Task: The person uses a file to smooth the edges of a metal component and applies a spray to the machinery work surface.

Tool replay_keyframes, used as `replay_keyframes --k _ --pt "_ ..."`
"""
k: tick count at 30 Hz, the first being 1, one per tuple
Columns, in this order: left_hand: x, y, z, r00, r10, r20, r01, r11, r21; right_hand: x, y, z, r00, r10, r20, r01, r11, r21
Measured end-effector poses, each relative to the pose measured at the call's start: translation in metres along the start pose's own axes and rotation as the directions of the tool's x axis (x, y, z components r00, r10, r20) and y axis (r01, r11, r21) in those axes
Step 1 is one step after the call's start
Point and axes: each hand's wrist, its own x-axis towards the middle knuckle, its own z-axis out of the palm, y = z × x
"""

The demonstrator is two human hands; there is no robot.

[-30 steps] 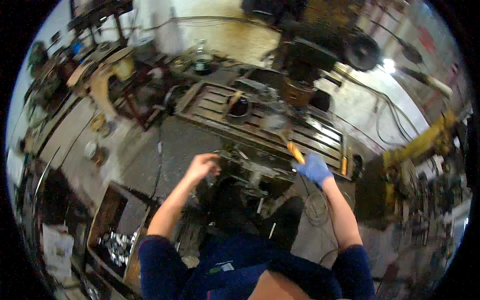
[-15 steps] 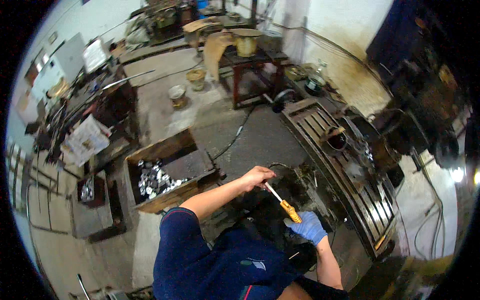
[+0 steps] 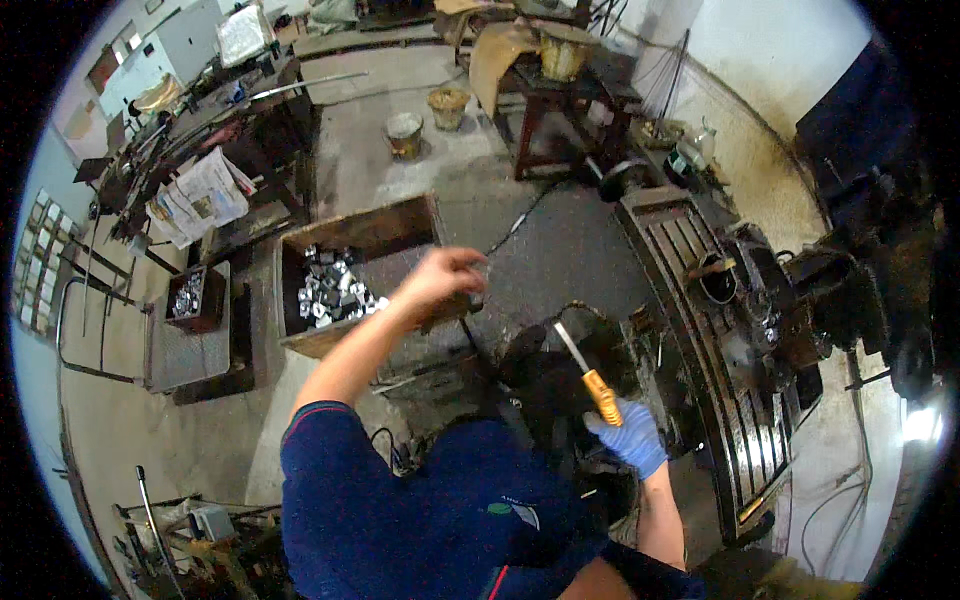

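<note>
My right hand (image 3: 632,440), in a blue glove, is closed around the yellow handle (image 3: 602,396) of a file. The file's flat pale blade (image 3: 572,348) points up and away to the left, its tip free. My bare left hand (image 3: 440,280) is over the near right edge of a wooden box (image 3: 350,222). Its fingers are somewhat blurred but look apart, and no held thing shows. Inside the box, small silvery metal parts (image 3: 330,285) lie heaped on the left side.
A slotted metal machine table (image 3: 700,330) runs along my right. A smaller bin of metal parts (image 3: 192,300) stands on a flat cart (image 3: 195,355) at the left. Two buckets (image 3: 404,136) and a dark bench (image 3: 540,90) are farther off. A cable (image 3: 517,222) crosses the floor.
My left hand has left the file's tip and moved left, over the box's edge. My right hand still holds the file, now pointing more upright. The whole view has shifted.
</note>
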Motion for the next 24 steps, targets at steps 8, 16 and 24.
replay_keyframes --k 8,16,24 --pt "-0.044 -0.062 -0.218 0.824 0.050 -0.565 0.369 0.708 0.602 -0.024 0.018 -0.011 0.988 0.103 -0.112 -0.084 0.983 0.166" --pt "-0.045 -0.071 -0.173 0.910 -0.094 -0.404 0.413 0.273 0.869 -0.014 0.021 -0.003 0.989 0.096 -0.108 -0.092 0.995 0.037" --pt "-0.009 -0.098 -0.156 0.960 -0.231 -0.157 0.138 -0.098 0.986 -0.021 0.028 0.001 0.986 0.146 -0.080 -0.148 0.989 -0.019"
